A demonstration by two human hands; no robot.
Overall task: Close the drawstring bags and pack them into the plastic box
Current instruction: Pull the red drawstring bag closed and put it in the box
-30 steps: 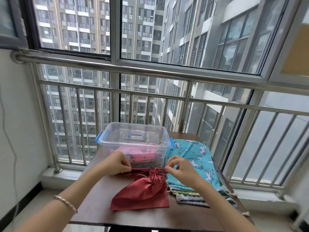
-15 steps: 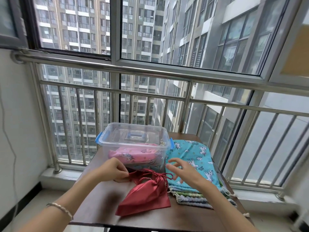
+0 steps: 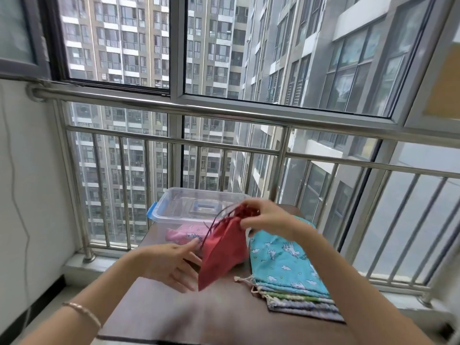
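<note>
A red drawstring bag (image 3: 224, 247) hangs in the air above the table, its gathered neck pinched by my right hand (image 3: 263, 217). Its cords trail loose toward the box. My left hand (image 3: 174, 262) is spread open just left of the bag's lower part, fingers straight, holding nothing. Behind the bag stands the clear plastic box (image 3: 179, 205) with blue clips; a pink unicorn bag (image 3: 184, 236) lies inside it. A stack of flat bags topped by a turquoise unicorn bag (image 3: 283, 262) lies on the table to the right.
The brown table (image 3: 174, 314) stands against a steel balcony railing (image 3: 224, 148) with windows behind. A white wall (image 3: 32, 195) is on the left, and the floor drops away beside the table's left edge.
My right hand has taken the red bag by its neck and lifted it off the table toward the box. My left hand let go of the cord and opened beside the bag.
</note>
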